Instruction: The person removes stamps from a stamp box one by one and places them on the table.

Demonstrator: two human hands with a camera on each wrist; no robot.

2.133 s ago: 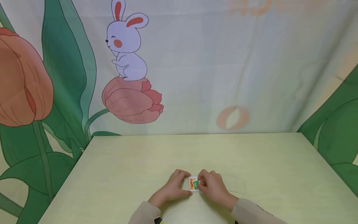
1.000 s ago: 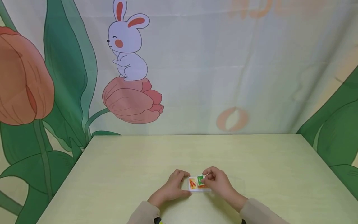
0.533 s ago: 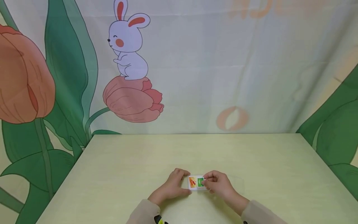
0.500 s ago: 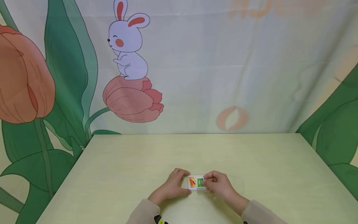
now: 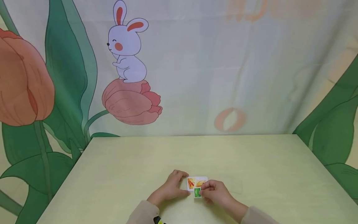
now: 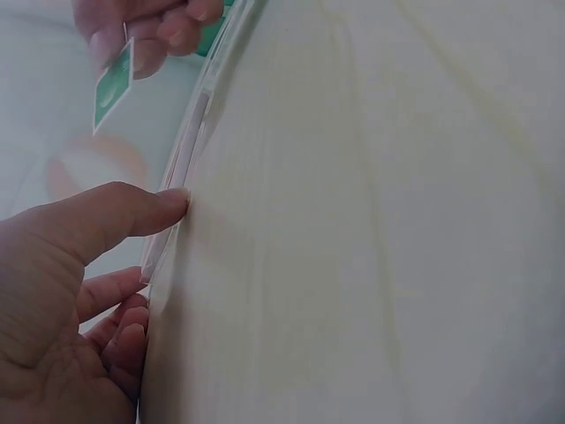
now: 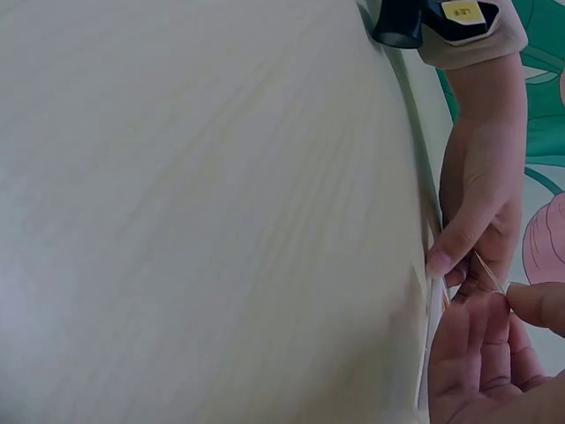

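On the table lies a white picture card with two orange pictures side by side. My left hand holds it at its left end, thumb on the near edge and a finger on the far edge. In the left wrist view the thumb presses the rim of a thin clear layer around or under the card; which, I cannot tell. My right hand pinches a small green card with a white border between thumb and fingers. That green card is raised over the picture card's near edge, covering part of it.
Faint clear outlines show on the pale table to the right of the hands. Behind the table's far edge hangs a cloth printed with a rabbit, tulips and leaves.
My right hand has drawn the green card from the picture card's right half toward me and slightly left, uncovering the second orange picture. The left hand keeps its hold.
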